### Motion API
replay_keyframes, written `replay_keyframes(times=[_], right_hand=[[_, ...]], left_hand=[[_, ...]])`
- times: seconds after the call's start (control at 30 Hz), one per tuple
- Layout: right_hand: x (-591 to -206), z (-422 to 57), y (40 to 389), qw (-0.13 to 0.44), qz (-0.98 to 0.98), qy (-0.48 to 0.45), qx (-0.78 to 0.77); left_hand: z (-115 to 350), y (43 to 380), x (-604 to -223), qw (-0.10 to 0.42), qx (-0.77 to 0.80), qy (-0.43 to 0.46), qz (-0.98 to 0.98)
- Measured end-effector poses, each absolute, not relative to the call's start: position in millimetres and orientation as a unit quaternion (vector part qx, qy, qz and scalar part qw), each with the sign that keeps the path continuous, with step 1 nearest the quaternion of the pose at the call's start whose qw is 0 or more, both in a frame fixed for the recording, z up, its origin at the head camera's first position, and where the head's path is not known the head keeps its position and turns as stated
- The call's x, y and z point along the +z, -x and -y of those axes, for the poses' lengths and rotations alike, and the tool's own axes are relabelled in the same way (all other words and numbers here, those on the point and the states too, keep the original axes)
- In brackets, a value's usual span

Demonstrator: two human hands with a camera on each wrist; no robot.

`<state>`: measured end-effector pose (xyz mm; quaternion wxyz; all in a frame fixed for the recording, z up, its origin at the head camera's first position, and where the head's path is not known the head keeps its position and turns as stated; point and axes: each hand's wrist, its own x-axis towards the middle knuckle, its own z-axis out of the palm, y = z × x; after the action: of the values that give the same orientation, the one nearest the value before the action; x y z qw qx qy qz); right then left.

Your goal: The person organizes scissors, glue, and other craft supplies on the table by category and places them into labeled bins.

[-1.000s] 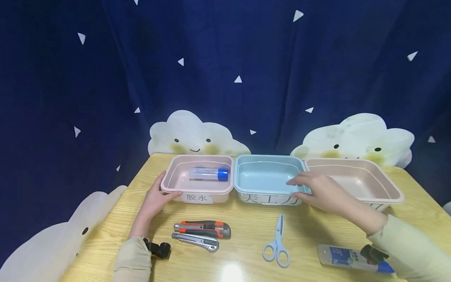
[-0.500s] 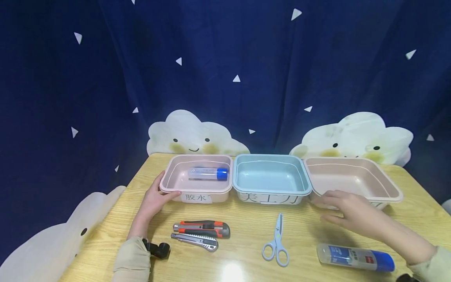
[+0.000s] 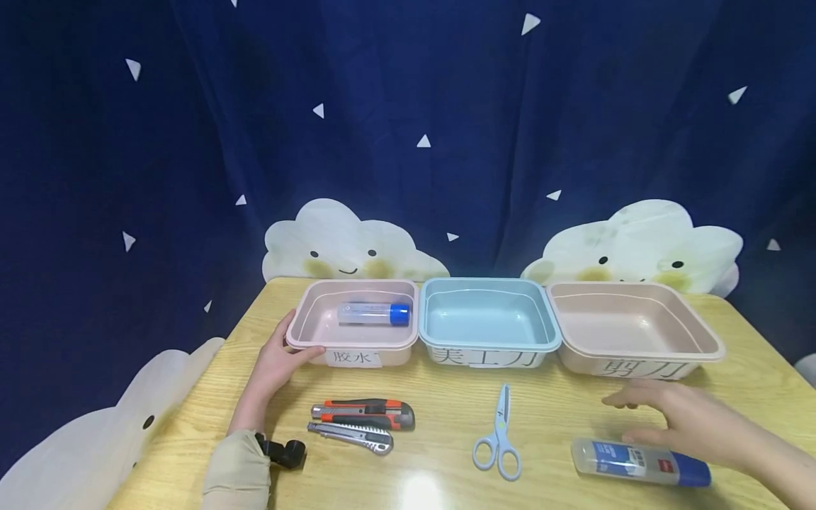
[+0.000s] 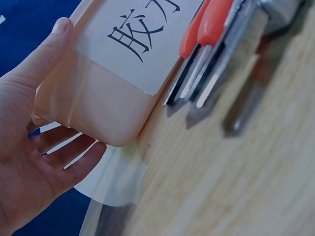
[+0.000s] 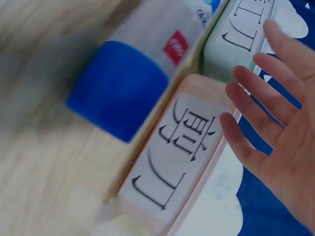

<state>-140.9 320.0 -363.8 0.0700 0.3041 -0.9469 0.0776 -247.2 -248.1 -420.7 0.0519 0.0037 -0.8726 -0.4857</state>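
My left hand [image 3: 274,365] grips the front left corner of the pink bin [image 3: 398,356], thumb on the front rim and fingers round the side. In that bin lies a clear glue bottle [image 3: 363,313] with a blue cap. At the right, my right hand [image 3: 691,425] hovers with fingers spread, partly over a second glue bottle [image 3: 602,459] on the table. The right wrist view shows the hand with nothing in it, the bottle's blue cap [image 5: 118,93] nearby. Blue scissors [image 3: 500,439] and two utility knives, one red and black [image 3: 398,416], one grey [image 3: 357,437], lie between the hands.
A blue bin [image 3: 487,319] stands in the middle of the row and a beige bin [image 3: 576,360] at its right end, both with nothing inside. Paper labels mark the bin fronts. Behind the wooden table [image 3: 446,397] hangs a dark blue curtain [image 3: 357,85].
My right hand has left the blue bin's front right corner and moved right and toward me, to the glue bottle on the table. The left hand stays at the pink bin.
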Motion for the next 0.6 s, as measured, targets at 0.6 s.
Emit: replay_keyframes(times=[0.6], right_hand=[[-402, -361, 132, -0.164, 0.943, -0.239, 0.161]], left_hand=[[249, 247, -421, 0.054, -0.483, 0.0, 0.874]])
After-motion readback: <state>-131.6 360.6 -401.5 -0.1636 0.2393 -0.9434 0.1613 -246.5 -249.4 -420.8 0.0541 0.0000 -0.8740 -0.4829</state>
